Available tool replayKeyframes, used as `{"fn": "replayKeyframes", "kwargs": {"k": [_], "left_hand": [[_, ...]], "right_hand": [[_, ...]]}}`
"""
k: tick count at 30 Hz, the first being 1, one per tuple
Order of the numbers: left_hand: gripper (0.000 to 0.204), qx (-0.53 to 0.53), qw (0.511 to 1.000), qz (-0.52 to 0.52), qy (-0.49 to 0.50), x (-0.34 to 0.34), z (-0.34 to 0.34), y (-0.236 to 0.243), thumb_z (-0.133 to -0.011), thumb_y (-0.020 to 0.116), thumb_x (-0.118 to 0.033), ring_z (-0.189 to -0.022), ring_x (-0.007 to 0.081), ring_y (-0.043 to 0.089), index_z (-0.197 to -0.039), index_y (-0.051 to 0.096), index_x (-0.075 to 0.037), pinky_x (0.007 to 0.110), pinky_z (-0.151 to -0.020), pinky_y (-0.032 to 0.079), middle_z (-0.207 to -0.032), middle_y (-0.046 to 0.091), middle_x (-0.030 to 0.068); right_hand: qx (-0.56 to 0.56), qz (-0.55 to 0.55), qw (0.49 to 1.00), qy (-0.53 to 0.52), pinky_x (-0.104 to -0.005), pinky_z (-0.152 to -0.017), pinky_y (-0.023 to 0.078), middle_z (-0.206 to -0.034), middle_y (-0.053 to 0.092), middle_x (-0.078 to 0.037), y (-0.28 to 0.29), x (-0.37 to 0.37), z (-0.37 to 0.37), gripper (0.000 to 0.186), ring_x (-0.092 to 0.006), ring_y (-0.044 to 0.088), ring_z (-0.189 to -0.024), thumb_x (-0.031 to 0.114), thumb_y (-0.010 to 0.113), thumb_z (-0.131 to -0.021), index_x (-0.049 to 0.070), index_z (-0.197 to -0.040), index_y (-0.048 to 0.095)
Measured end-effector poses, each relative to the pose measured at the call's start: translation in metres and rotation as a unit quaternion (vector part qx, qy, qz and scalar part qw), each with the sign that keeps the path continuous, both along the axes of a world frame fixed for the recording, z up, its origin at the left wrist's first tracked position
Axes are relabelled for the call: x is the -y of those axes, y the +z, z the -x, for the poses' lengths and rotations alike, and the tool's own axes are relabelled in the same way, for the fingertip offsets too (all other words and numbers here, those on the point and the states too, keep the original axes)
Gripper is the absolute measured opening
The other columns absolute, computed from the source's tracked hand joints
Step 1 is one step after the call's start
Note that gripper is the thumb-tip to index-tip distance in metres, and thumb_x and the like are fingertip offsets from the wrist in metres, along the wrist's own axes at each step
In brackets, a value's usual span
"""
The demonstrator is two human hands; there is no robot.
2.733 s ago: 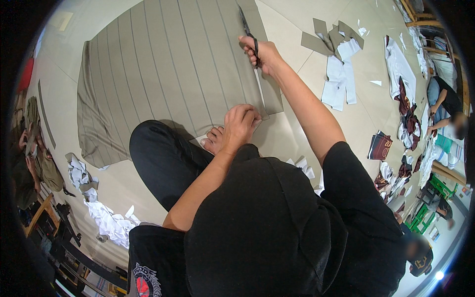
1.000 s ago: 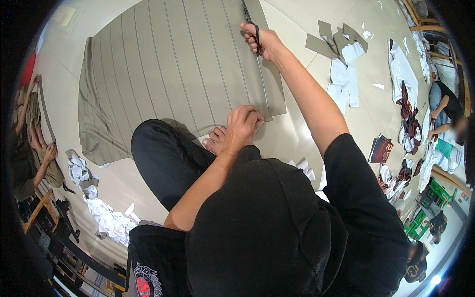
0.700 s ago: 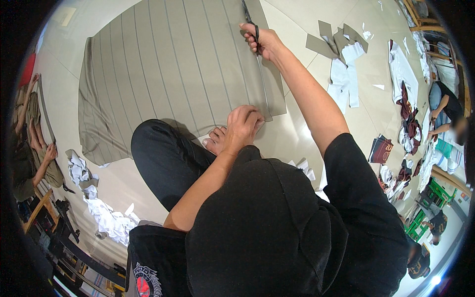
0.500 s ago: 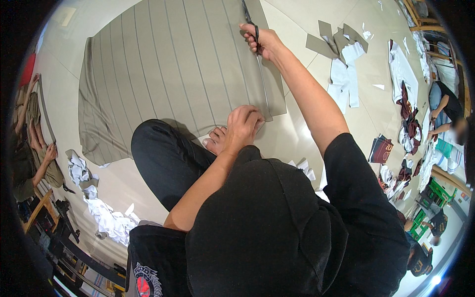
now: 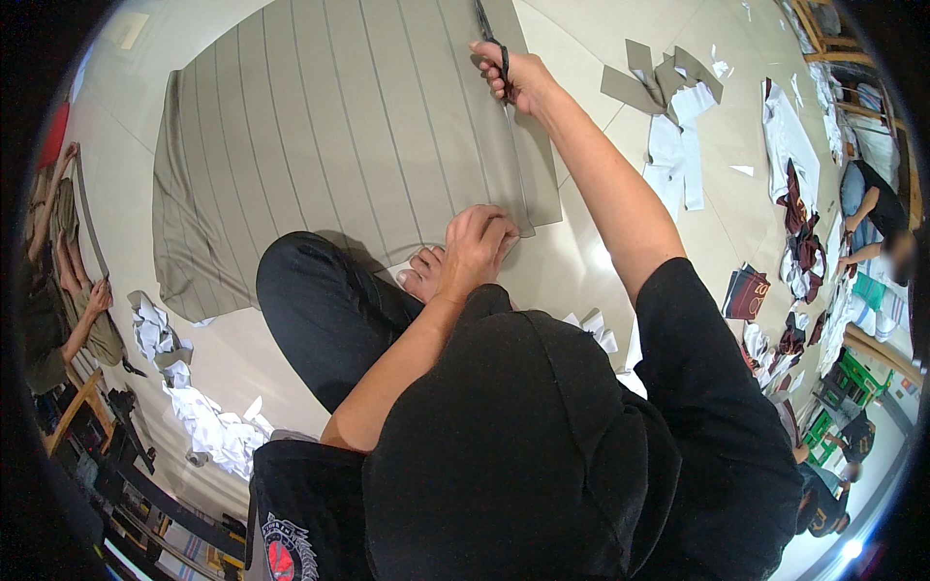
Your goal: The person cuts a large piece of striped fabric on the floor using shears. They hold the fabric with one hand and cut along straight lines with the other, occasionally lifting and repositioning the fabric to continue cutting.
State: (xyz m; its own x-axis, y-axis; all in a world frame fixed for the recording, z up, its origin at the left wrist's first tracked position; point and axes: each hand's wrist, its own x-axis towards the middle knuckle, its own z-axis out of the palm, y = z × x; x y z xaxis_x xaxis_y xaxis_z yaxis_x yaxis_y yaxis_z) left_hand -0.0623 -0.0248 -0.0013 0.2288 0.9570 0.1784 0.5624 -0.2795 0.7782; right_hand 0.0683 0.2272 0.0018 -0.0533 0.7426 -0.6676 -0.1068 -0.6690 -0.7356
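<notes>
A large grey-beige fabric (image 5: 320, 136) with dark lengthwise stripes lies spread over the floor in front of me. At its far right side my right hand (image 5: 518, 79) is closed round the black handles of a pair of scissors (image 5: 481, 21), whose blades point away from me along the cloth. A long slit or fold line runs down the fabric from the scissors to its near right corner. My left hand (image 5: 480, 240), fingers curled, presses at that near edge beside my bare foot (image 5: 422, 274); its fingertips are partly hidden.
Grey and white cloth scraps (image 5: 668, 126) lie to the right, with white and maroon garments (image 5: 799, 223) farther out. Crumpled white scraps (image 5: 213, 426) lie at lower left. Another person (image 5: 73, 310) sits at the left rim holding a strip; others work at the right.
Almost nothing differs. My right hand with the scissors has shifted very slightly; my left hand stays at the near edge of the fabric.
</notes>
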Motion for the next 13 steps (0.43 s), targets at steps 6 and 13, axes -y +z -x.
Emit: {"fn": "replayKeyframes", "kwargs": {"k": [6, 13], "left_hand": [[0.018, 0.006, 1.0, 0.008, 0.004, 0.0, -0.001, 0.003, -0.077, 0.077, -0.008, -0.11, 0.029, 0.06, -0.092, 0.068, -0.012, 0.044, -0.093, 0.046, -0.109, 0.063, 0.0046], [0.019, 0.009, 1.0, 0.022, -0.002, 0.0, 0.0, 0.003, -0.077, 0.077, -0.008, -0.112, 0.0287, 0.059, -0.093, 0.068, -0.012, 0.044, -0.095, 0.045, -0.109, 0.063, 0.0042]], "right_hand": [[-0.009, 0.005, 1.0, -0.006, -0.0227, -0.046, 0.037, -0.062, 0.052, 0.004, -0.008, -0.017, -0.002, 0.037, -0.0051, 0.045, -0.05, 0.037, 0.086, -0.078, 0.01, -0.073, 0.06], [-0.014, -0.001, 1.0, 0.006, -0.0229, -0.045, 0.038, -0.062, 0.052, 0.004, -0.011, -0.024, -0.001, 0.037, -0.0054, 0.045, -0.05, 0.037, 0.084, -0.08, 0.011, -0.073, 0.06]]}}
